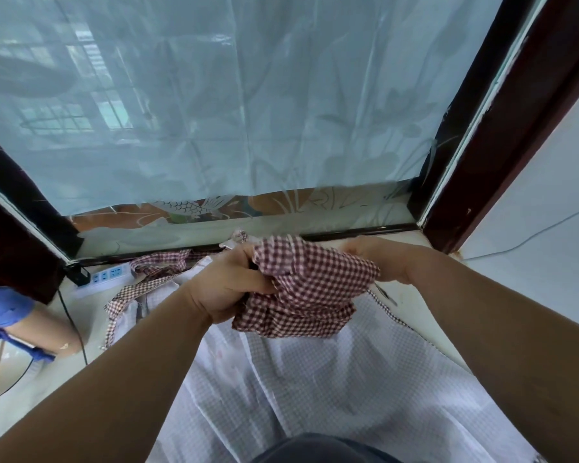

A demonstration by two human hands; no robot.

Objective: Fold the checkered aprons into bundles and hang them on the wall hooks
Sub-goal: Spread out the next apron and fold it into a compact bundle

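Note:
A dark-red and white checkered apron (310,289) is bunched into a bundle above the sill. My left hand (229,282) grips its left side with curled fingers. My right hand (378,259) holds the right end, its fingers partly hidden behind the cloth. Under the bundle lies a second apron (315,379), pale side up, spread flat, with checkered straps (137,292) trailing to the left. No wall hooks are in view.
A window with a pale blue film (248,95) fills the back, framed in dark wood (502,128). A white power strip (104,275) and black cable lie at the left. A blue-capped tube (20,322) and a round white lamp base sit at far left.

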